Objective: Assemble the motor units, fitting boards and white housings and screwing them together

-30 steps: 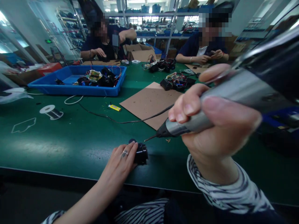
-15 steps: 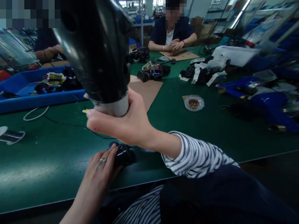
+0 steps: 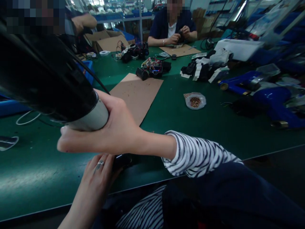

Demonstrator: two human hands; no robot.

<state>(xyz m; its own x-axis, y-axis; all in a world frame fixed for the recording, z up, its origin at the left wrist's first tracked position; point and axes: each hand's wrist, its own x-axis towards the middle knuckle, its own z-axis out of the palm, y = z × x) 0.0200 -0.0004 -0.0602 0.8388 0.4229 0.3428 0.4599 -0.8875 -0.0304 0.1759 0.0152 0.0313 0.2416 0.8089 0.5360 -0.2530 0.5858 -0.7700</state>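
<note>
My right hand (image 3: 111,130) is wrapped round the silver grip of a black electric screwdriver (image 3: 50,82), which fills the upper left of the view and is held above the green table (image 3: 214,127). Its tip is hidden behind my hand. Below it, my left hand (image 3: 97,175), with a ring on one finger, rests on a small black part (image 3: 124,160) near the table's front edge. Only a sliver of that part shows under my right wrist.
A brown cardboard sheet (image 3: 135,95) lies ahead, with wired black assemblies (image 3: 152,70) behind it. A small bag of brass screws (image 3: 195,101) lies to the right, blue housings (image 3: 262,92) beyond. A blue tray (image 3: 9,106) is at the left. Two people work across the table.
The screwdriver has tilted from upright toward the left and my right hand has moved left and down over the black part. The view has shifted slightly; my left hand stays on the part.
</note>
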